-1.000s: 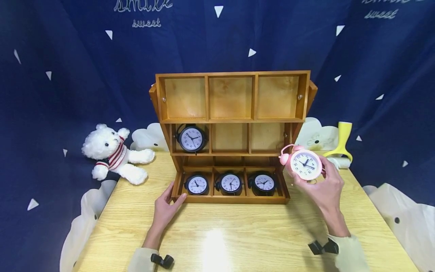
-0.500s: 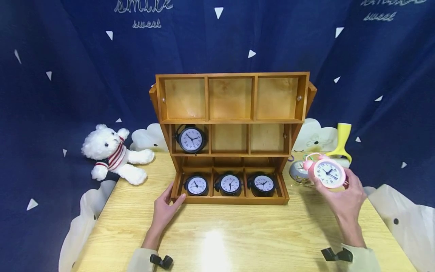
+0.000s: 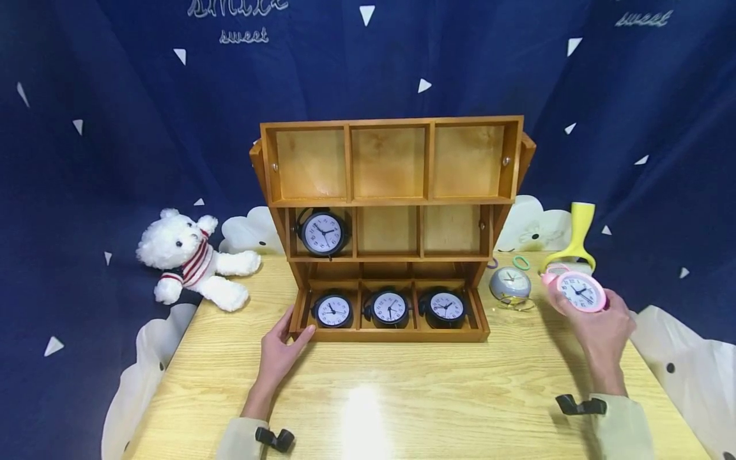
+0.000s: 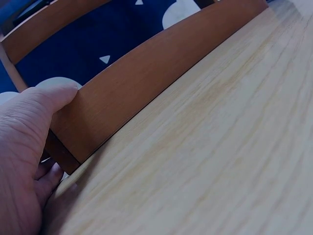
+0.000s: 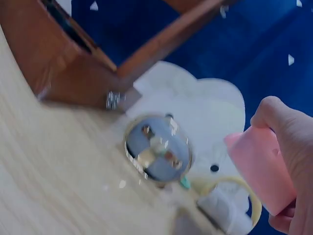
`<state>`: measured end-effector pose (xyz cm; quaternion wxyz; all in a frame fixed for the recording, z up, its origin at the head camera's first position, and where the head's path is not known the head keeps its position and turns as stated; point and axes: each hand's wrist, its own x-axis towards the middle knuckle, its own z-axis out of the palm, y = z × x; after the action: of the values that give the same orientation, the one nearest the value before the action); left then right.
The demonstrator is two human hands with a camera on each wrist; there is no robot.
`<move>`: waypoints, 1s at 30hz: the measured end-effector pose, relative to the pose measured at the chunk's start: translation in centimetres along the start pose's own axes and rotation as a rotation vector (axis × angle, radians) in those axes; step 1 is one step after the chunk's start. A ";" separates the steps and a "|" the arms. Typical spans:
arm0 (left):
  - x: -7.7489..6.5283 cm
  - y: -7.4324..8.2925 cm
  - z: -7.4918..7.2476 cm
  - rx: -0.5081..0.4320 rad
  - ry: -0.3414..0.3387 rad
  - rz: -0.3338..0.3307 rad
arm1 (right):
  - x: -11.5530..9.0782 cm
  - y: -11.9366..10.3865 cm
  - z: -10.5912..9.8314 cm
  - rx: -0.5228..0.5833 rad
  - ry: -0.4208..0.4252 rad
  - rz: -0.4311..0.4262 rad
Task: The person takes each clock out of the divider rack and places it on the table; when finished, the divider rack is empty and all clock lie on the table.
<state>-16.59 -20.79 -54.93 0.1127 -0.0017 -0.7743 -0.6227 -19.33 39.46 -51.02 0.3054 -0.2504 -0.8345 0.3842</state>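
My right hand (image 3: 604, 327) grips a pink alarm clock (image 3: 584, 292) above the table's right side, dial facing up toward the head camera. In the right wrist view the pink clock (image 5: 261, 169) shows its smooth casing between thumb and fingers. My left hand (image 3: 280, 352) holds the front left corner of a three-tier wooden shelf (image 3: 391, 335), its thumb (image 4: 63, 94) on the front board and fingers along the side. Black alarm clocks fill the bottom tier: left (image 3: 333, 312), middle (image 3: 390, 309) and right (image 3: 447, 307). Another black clock (image 3: 322, 234) stands in the middle tier's left compartment.
Right of the shelf lies a grey round clock (image 3: 510, 283), with a green ring (image 3: 521, 262) and a purple ring (image 3: 492, 263) behind it. A yellow Y-shaped object (image 3: 581, 230) stands at the back right. A white teddy bear (image 3: 184, 246) sits at the left.
My right hand has carried the pink clock rightward, away from the shelf, uncovering the grey clock and rings. The left hand stays at the shelf corner.
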 end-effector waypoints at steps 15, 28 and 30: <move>0.0 -0.1 0.0 0.015 0.001 -0.004 | 1.4 5.2 2.6 -0.029 -0.158 0.154; 0.0 0.3 0.0 0.011 -0.002 -0.008 | 2.1 5.8 4.1 -0.071 -0.161 0.149; 0.0 0.3 0.0 0.007 -0.003 -0.010 | 2.1 5.8 4.2 -0.079 -0.162 0.144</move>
<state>-16.58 -20.69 -54.66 0.1087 0.0016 -0.7766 -0.6205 -22.70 42.09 -57.13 0.1983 -0.2896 -0.8507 0.3912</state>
